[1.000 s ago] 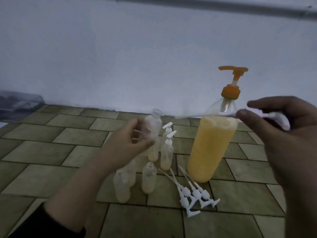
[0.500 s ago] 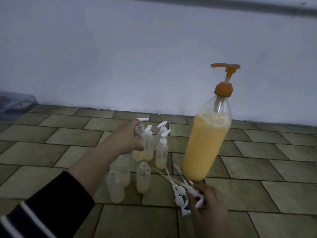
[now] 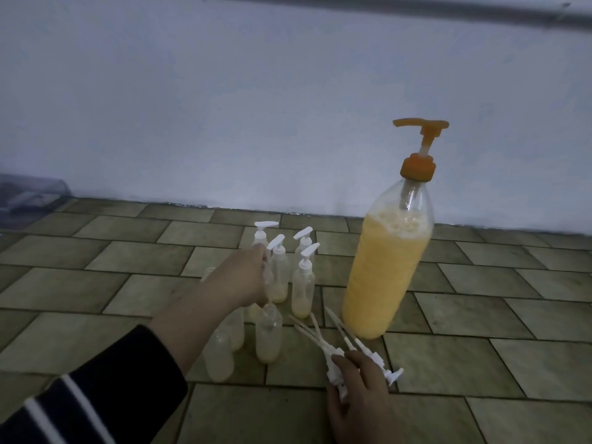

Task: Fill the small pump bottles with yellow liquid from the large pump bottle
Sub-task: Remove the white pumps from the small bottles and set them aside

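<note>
White plastic pump heads [image 3: 349, 354] lie loose on the tiled floor [image 3: 480, 347], their long dip tubes fanned up and to the left toward the base of the large pump bottle [image 3: 387, 270], while their caps and nozzles bunch under the right hand [image 3: 358, 382]. That hand rests on the bunched caps with its fingers bent over them; whether it actually pinches one cannot be told from this angle. So the thing to lift lies directly under the right hand, its long axis pointing away and leftward, toward the three capless small bottles [image 3: 268, 334] that stand just to the left of the tubes. The large bottle stands upright just behind the pile, nearly full of yellow liquid, its orange pump [image 3: 419, 145] raised and its spout aimed left above the small ones. The left hand [image 3: 243, 277] reaches forward from a dark striped sleeve [image 3: 96, 395], fingers curled about one of the capped small bottles [image 3: 304, 277] in the back group; that bottle stands upright beside three others that wear white pumps. By my judgement the right hand is far nearer the loose pumps, and the tube must swing upright before it enters a neck.
</note>
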Available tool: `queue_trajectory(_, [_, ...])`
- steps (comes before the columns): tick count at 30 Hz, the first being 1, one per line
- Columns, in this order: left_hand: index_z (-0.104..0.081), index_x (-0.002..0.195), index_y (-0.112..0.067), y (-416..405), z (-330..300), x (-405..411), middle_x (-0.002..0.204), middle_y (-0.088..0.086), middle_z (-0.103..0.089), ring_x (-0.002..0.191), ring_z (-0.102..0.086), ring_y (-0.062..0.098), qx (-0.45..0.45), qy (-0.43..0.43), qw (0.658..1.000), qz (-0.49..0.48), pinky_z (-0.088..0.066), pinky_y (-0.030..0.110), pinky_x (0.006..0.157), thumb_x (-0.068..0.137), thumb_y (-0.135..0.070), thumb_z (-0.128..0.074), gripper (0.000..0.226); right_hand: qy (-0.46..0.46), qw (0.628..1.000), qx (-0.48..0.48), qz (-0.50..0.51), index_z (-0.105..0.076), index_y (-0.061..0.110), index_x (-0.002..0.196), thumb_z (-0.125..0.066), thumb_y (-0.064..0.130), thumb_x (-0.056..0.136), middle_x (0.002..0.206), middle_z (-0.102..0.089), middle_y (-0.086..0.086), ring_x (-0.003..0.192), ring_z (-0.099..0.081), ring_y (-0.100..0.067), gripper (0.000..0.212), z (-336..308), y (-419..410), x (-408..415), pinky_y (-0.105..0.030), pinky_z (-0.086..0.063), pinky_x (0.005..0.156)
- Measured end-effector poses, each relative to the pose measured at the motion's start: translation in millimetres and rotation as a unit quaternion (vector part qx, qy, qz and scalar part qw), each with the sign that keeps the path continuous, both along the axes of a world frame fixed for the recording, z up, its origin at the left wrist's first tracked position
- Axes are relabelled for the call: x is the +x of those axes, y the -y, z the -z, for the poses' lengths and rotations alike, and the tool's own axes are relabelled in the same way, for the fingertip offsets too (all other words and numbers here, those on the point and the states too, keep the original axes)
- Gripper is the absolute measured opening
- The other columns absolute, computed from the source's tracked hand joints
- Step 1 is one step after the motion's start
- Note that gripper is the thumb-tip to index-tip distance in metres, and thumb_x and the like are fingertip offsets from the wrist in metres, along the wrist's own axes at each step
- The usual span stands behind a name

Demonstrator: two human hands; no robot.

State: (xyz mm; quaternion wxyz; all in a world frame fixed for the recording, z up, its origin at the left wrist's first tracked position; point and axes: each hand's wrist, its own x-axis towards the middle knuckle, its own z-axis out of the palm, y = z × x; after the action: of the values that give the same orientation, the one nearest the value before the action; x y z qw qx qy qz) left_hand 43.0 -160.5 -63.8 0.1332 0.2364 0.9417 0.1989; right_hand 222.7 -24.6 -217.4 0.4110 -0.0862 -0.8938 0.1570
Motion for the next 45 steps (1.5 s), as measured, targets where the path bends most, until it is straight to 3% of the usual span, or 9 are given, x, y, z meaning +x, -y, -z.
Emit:
queue_trajectory(8, [-0.048,0.112,-0.015,-10,9,-2,0.104,0.003,-0.055,0.090,-0.054,0.017,-0.073,-0.018,0.997,0.031,-0.048,0.028,0.075,0.079,-0.008,-0.070,0.040,-0.027,0.999,0.018,-0.017,-0.069,0.014,0.082,-0.053,0.026,0.066,0.100,-0.050,0.002,0.087,-0.050,-0.015,0.025,3,-8,-3,-0.025,-0.037,0.083])
queue_trajectory(15, [-0.053,0.102,-0.023,9,-29,-15,0.105,-0.007,-0.060,0.100,-0.059,0.015,-0.069,0.066,0.995,0.043,-0.050,0.029,0.083,0.067,-0.023,-0.083,0.046,-0.003,1.000,0.012,-0.003,-0.070,0.016,0.078,-0.054,0.028,0.065,0.089,-0.065,-0.004,0.087,-0.050,-0.012,0.024,2,-8,-3,-0.028,-0.038,0.083])
queue_trajectory(19, [-0.060,0.094,-0.018,19,-51,-47,0.107,0.001,-0.066,0.102,-0.060,0.020,-0.045,-0.026,0.998,-0.038,-0.048,0.034,0.088,0.080,-0.011,-0.066,0.017,0.009,1.000,0.012,-0.004,-0.071,0.017,0.078,-0.054,0.029,0.065,0.087,-0.066,-0.003,0.087,-0.050,-0.010,0.024,-1,-9,-2,-0.025,-0.038,0.080])
queue_trajectory(22, [-0.059,0.114,-0.006,2,-48,-64,0.118,0.011,-0.061,0.107,-0.058,0.026,-0.089,-0.082,0.989,-0.087,-0.047,0.032,0.087,0.085,-0.015,-0.060,0.030,0.010,1.000,0.007,-0.006,-0.071,0.018,0.078,-0.054,0.029,0.064,0.087,-0.067,-0.002,0.086,-0.050,-0.009,0.024,-4,-11,-1,-0.024,-0.037,0.079])
queue_trajectory(25, [-0.052,0.128,-0.010,-14,-38,-66,0.124,0.008,-0.058,0.110,-0.059,0.024,-0.146,-0.038,0.986,-0.065,-0.047,0.029,0.090,0.084,-0.029,-0.066,0.049,0.003,1.000,0.003,-0.007,-0.070,0.019,0.078,-0.055,0.030,0.063,0.085,-0.067,-0.001,0.086,-0.050,-0.007,0.024,-5,-12,-2,-0.029,-0.041,0.079])
queue_trajectory(29, [-0.044,0.134,-0.015,-23,-19,-72,0.124,0.011,-0.053,0.104,-0.059,0.027,-0.059,0.106,0.990,-0.072,-0.051,0.038,0.094,0.080,-0.019,-0.072,0.061,-0.011,1.000,-0.011,-0.011,-0.069,0.021,0.079,-0.057,0.030,0.062,0.087,-0.067,0.001,0.087,-0.052,-0.007,0.023,-12,-13,-1,-0.029,-0.043,0.076])
queue_trajectory(35, [-0.053,0.097,-0.010,-35,3,-78,0.100,0.007,-0.049,0.088,-0.050,0.024,0.021,0.115,0.989,-0.085,-0.048,0.032,0.079,0.082,-0.009,-0.066,0.020,0.008,1.000,-0.023,-0.003,-0.067,0.023,0.084,-0.056,0.030,0.063,0.088,-0.065,0.004,0.087,-0.053,-0.007,0.025,-19,-16,4,-0.020,-0.038,0.070])
queue_trajectory(41, [-0.063,0.102,-0.008,-14,-34,-84,0.098,0.007,-0.063,0.082,-0.058,0.022,0.190,-0.005,0.974,-0.120,-0.048,0.029,0.067,0.075,-0.021,-0.072,0.031,-0.042,0.998,-0.052,-0.006,-0.070,0.012,0.084,-0.056,0.025,0.074,0.083,-0.066,-0.004,0.081,-0.052,-0.008,0.022,-55,-17,5,-0.020,-0.043,0.071])
queue_trajectory(45, [-0.061,0.100,-0.013,6,-76,-56,0.094,0.000,-0.062,0.084,-0.056,0.015,0.398,-0.090,0.909,-0.087,-0.041,0.026,0.064,0.082,-0.026,-0.065,0.022,-0.058,0.991,-0.121,-0.018,-0.059,0.030,0.096,-0.069,0.017,0.076,0.090,-0.058,0.016,0.087,-0.052,0.006,0.026,-115,-12,9,-0.005,-0.040,0.071])
